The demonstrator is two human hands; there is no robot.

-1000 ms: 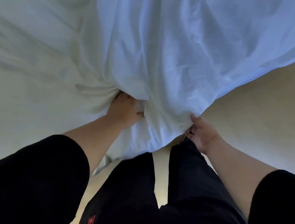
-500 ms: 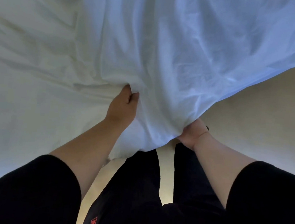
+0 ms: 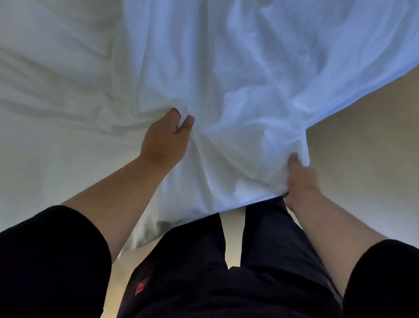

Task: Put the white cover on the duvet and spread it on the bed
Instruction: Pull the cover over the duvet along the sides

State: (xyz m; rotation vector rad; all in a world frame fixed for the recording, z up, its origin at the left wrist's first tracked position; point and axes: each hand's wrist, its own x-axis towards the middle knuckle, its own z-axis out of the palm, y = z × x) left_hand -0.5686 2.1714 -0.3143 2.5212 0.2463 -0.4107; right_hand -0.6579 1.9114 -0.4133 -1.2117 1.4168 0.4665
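Both hands clutch the white cover [image 3: 246,86]: left hand [image 3: 166,140] pinches a bunched fold btwn thumb and fingers, right hand [image 3: 299,181] grips the near right corner w/ fingers curled under the cloth. Cover fans out far and right from the hands, lying over the bed [image 3: 38,95] at left; near edge hangs just above the person's black trousers [image 3: 257,275], beige floor [image 3: 379,147] at right.

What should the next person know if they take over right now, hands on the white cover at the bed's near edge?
Left hand: grips a bunch of the white cover.
Right hand: grips the cover's near edge at a corner.
The cover lies wrinkled across the bed, its near end hanging toward the legs. The duvet itself cannot be told apart from the cover here.
Left: check the duvet is inside, then spread and smooth it.
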